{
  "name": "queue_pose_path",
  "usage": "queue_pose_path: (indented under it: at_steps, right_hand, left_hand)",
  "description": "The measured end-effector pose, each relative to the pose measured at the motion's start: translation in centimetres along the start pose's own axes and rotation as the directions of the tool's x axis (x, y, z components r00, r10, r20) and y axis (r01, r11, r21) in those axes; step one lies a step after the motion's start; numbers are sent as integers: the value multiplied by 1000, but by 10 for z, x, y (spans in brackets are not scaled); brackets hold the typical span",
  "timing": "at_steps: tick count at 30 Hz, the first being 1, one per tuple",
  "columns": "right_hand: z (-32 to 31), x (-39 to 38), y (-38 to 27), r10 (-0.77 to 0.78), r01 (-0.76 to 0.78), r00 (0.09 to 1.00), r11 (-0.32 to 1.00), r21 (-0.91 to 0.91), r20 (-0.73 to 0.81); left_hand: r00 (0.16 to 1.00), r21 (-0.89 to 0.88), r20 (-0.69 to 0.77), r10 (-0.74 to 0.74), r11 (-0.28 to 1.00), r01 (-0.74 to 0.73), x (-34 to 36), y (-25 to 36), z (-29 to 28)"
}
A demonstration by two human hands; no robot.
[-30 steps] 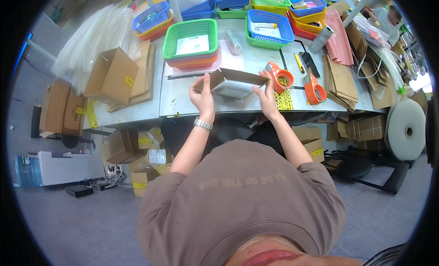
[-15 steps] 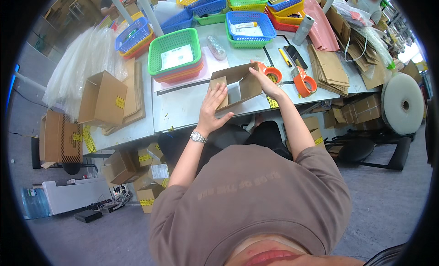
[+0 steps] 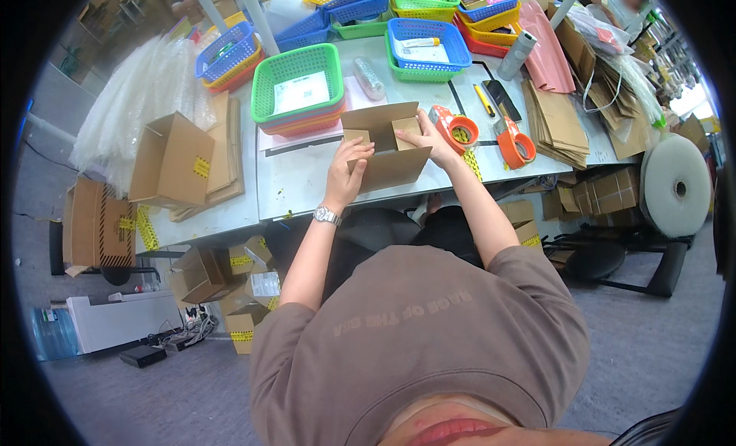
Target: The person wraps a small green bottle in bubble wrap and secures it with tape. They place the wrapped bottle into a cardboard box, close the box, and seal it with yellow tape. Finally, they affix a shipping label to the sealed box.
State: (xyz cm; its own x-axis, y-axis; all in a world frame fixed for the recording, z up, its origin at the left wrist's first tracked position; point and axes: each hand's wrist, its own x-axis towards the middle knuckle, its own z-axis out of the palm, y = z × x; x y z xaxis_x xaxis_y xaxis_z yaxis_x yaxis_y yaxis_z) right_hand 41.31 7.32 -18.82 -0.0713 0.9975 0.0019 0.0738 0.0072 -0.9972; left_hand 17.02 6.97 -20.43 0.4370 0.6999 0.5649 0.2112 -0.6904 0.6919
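A small brown cardboard box [image 3: 397, 170] stands at the table's front edge, its long flaps raised on the near and far sides. At its left end, my left hand [image 3: 346, 170] grips the cardboard, fingers curled over the short side. My right hand [image 3: 435, 144] clasps the opposite end, with fingers bent over the short flap there. Just right of that hand lies an orange tape dispenser [image 3: 469, 131] with yellow tape. A second orange tape dispenser [image 3: 529, 148] is farther right.
Stacked plastic baskets [image 3: 295, 116] rise behind the box. A clear wrapped item [image 3: 369, 79], a yellow cutter [image 3: 484, 99] and a black phone [image 3: 502, 101] lie on the table. Flat cardboard [image 3: 556, 128] is piled right; an open carton [image 3: 170, 162] stands left.
Both long flaps now stand up, the near one facing me. My right hand has come down from the far corner to the right end; my left hand has curled round the left end.
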Motion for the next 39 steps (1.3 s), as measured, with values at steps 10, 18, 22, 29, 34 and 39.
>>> queue_pose_path:
  at_steps: [10, 18, 22, 29, 34, 39]
  right_hand:
    - [-4, 1, -2, -128, 160, 960, 981, 112, -248]
    - [14, -22, -37, -687, 446, 707, 252, -859, 166]
    - [7, -27, -10, -706, 481, 675, 205, -852, 211]
    - [15, -39, -18, -643, 414, 738, 191, -890, 206]
    - [15, -47, -14, -552, 393, 801, 193, -899, 231]
    - [19, -46, -16, -536, 348, 817, 167, -923, 212]
  left_hand:
    - [865, -60, -402, -302, 951, 304, 7, 11, 33]
    - [856, -245, -326, -402, 910, 334, 0, 3, 37]
    - [844, -468, -221, -490, 812, 349, 5, 9, 36]
    - [860, -442, -196, -471, 826, 351, 4, -5, 31]
    - [885, -308, -161, -437, 874, 376, 5, -14, 23]
    - [921, 5, -207, -330, 941, 338, 6, 14, 13]
